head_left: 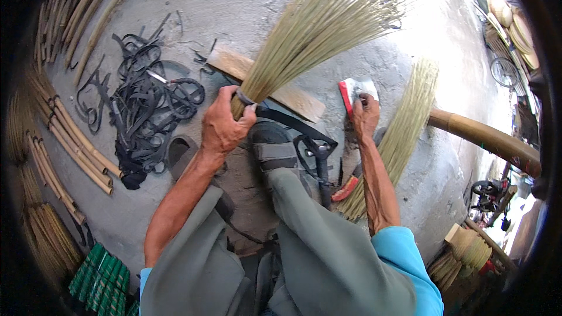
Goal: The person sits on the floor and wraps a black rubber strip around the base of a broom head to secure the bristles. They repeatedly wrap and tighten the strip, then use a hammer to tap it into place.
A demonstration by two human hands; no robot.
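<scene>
My left hand [224, 123] grips the bound base of a fanned bundle of pale straw stalks [316, 29], which stands up from a wooden plank [293, 98] on the concrete floor. A black strap [293, 123] wraps the bundle's base and runs under my sandalled foot [272, 149]. My right hand [365, 118] reaches to the floor and rests on a flat red and white tool [356, 90]. Black shears [316, 155] lie by the foot.
A heap of black rubber strips [146, 105] lies at the left. Bamboo sticks [70, 146] line the left edge. A second straw bundle [404, 128] and a thick bamboo pole [486, 137] lie at the right. Green bundles [99, 281] sit at the lower left.
</scene>
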